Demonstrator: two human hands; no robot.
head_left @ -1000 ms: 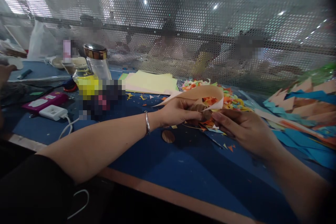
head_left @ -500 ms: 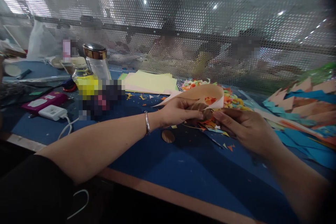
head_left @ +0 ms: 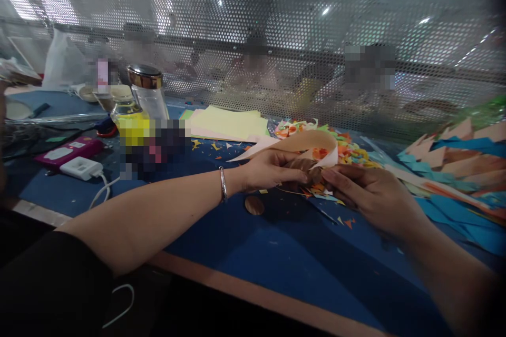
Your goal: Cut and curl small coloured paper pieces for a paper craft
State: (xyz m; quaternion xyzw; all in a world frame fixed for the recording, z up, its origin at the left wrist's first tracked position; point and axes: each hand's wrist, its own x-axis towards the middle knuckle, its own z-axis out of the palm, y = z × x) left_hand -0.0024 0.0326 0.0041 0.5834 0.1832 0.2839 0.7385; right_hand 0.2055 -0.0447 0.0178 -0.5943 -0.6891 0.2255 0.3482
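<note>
Both the left hand [head_left: 269, 170] and right hand [head_left: 367, 195] pinched the curled paper strip [head_left: 304, 143]. A hard pull could have torn it between them.

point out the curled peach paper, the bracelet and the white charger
curled peach paper [head_left: 304, 142], head view, on the top of its curved strip
bracelet [head_left: 223, 184], head view, on the band across the left wrist
white charger [head_left: 81, 168], head view, on its flat top face
</note>
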